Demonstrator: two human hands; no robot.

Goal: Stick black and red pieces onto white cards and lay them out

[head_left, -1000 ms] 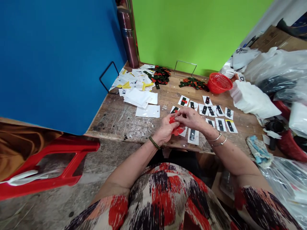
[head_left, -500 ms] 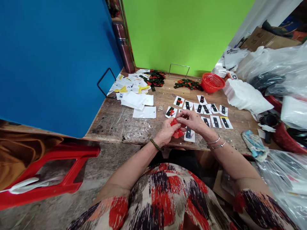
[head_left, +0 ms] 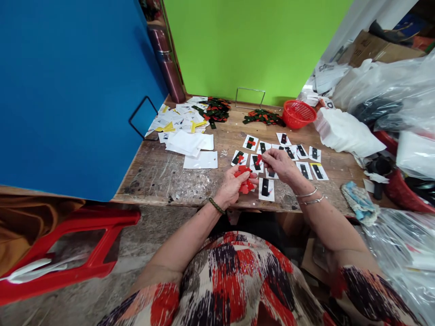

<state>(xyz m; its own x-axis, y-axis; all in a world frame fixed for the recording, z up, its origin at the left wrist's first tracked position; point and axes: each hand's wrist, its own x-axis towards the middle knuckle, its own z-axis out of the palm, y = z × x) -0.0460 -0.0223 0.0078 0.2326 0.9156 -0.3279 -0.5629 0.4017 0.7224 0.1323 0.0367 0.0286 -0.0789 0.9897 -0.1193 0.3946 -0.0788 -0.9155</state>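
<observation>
Several small red cut pieces (head_left: 245, 186) lie bunched in my left hand (head_left: 231, 185), whose fingers are closed around them over the front of the table. Between the thumb and fingertips of my right hand (head_left: 277, 163) is a single red piece (head_left: 258, 159). It is just over a white card with a dark strip (head_left: 257, 165). Two cards to the left and behind, one with a dark strip and red piece (head_left: 250, 142) and another (head_left: 239, 158), bear red pieces. More cards with dark strips (head_left: 266, 187) are spread around my right hand, which partly hides some.
A red plastic basket (head_left: 299, 114) stands at the back right beside a pile of dark and red pieces (head_left: 263, 117). Another such pile (head_left: 217, 110) adjoins scattered white cards (head_left: 180, 120). A cloth (head_left: 359, 203) lies at the table's right edge; a maroon flask (head_left: 167, 65) stands at the back.
My right hand has parted from the left and moved right and up with one red piece. My left hand still holds the bunch. The view has shifted slightly.
</observation>
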